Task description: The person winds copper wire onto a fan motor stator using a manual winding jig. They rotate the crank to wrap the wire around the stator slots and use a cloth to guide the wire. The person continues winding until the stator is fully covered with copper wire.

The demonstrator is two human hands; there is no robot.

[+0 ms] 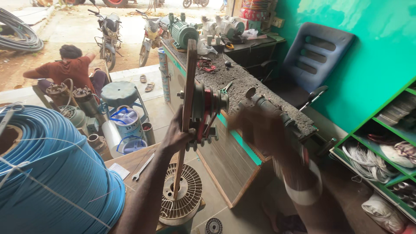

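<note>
- At seven o'clock, filling the corner: one big coil of blue pipe [52, 173], smooth plastic turns bound with thin white cord.
- From eleven to four o'clock: one long counter [242, 82] with a rough, dark, speckled top and a wooden front carrying a teal stripe.
- At two o'clock: one padded grey-blue chair [316, 56] against a green wall.
- At four o'clock: one green shelf rack [390, 138] holding white wire bundles.
- At ten o'clock: one person [69, 69] seated on the ground, back turned; two motorcycles beyond.
- Dead centre: one winding machine [203, 108], a metal wheel with red coil wire, mounted on an upright wooden board at the counter's edge.
- At six o'clock: one round slotted metal disc [184, 193], ribbed like a fan; one spanner just beside it at seven.
- Just left of centre: left hand [175, 136], fingers curled tight round the board's edge, gripping the wood.
- Right of centre: right hand [255, 130], blurred, touching the machine's dark crank handle; cannot tell how far closed.
</note>
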